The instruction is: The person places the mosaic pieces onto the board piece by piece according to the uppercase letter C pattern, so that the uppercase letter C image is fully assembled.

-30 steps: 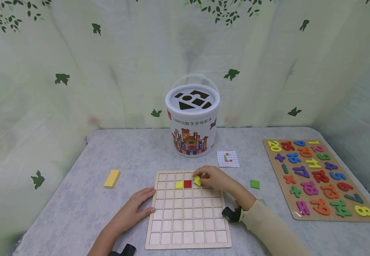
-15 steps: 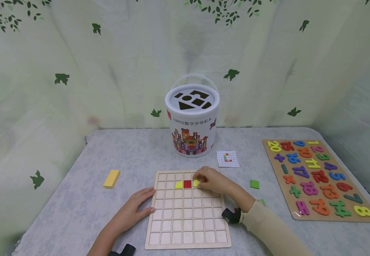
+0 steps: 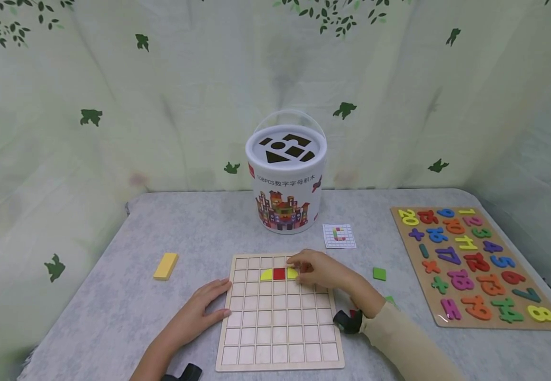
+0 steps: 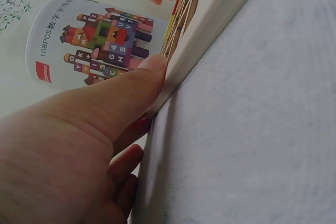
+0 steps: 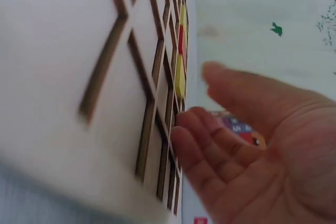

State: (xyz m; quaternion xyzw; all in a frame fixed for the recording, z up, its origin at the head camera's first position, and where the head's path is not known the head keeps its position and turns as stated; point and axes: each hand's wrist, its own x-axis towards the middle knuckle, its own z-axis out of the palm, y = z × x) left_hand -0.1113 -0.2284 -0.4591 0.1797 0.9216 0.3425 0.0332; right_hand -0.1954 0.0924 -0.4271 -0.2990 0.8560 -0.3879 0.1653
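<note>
A wooden grid board (image 3: 280, 366) lies on the table in the head view. Three tiles sit side by side in one of its upper rows: a yellow one with a rounded corner (image 3: 266, 274), a red square (image 3: 279, 274) and a second yellow tile (image 3: 292, 273), partly covered by fingers in that view. My right hand (image 3: 320, 269) hovers by this second yellow tile; in the right wrist view its thumb and fingers are apart, holding nothing, and the yellow tile (image 5: 180, 80) lies in the grid. My left hand (image 3: 203, 307) rests against the board's left edge, thumb (image 4: 152, 65) touching it.
Behind the board stands a white bucket (image 3: 287, 182) with a shape-slot lid. A pattern card (image 3: 339, 236) lies beside it. Green tiles (image 3: 379, 273) and a partly hidden red piece (image 3: 353, 313) are to the right, near a number puzzle (image 3: 482, 270). A yellow block (image 3: 165, 266) lies left.
The right hand has lowered the tilted yellow tile into the cell right of the red tile and let it go, its fingers shifting slightly right. The left hand has stayed put.
</note>
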